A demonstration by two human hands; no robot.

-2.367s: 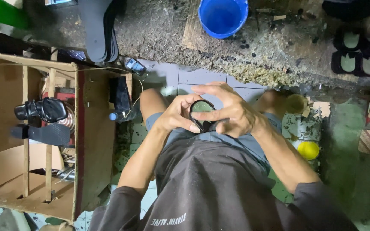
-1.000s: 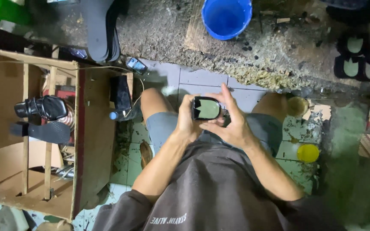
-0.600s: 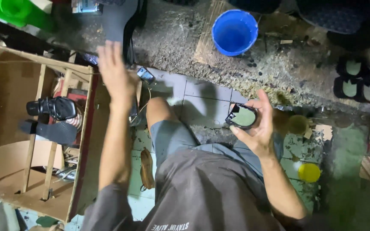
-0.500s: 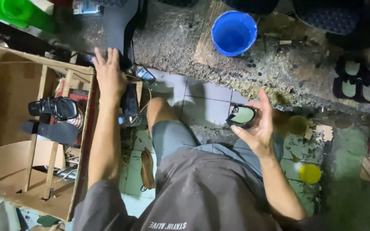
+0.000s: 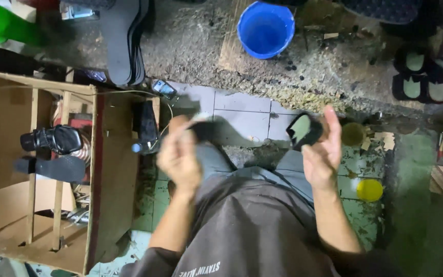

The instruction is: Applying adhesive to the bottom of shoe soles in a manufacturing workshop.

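On your far left stands the wooden rack (image 5: 42, 169) with a black sandal (image 5: 57, 138) and a flat black sole (image 5: 57, 167) lying on its bars. Above it, on the rough ground, you have a stack of dark soles (image 5: 126, 41).

Your left hand (image 5: 179, 156) is in front of your knee and it is blurred by movement. It seems to pinch a dark piece (image 5: 206, 131) at the fingertips, but I cannot tell how firmly. If the pinch is loose, the piece can fall on the dirty tiles (image 5: 242, 110) near your leg.

Your right hand (image 5: 321, 154) holds the small black part with the pale green face (image 5: 303, 131) only between thumb and fingers, the other fingers spread. This hold is narrow, so a quick turn of the wrist may let it slip.

Further right, the yellow lid (image 5: 369, 190) lies on the floor, and the blue bucket (image 5: 266, 28) stands well apart above.
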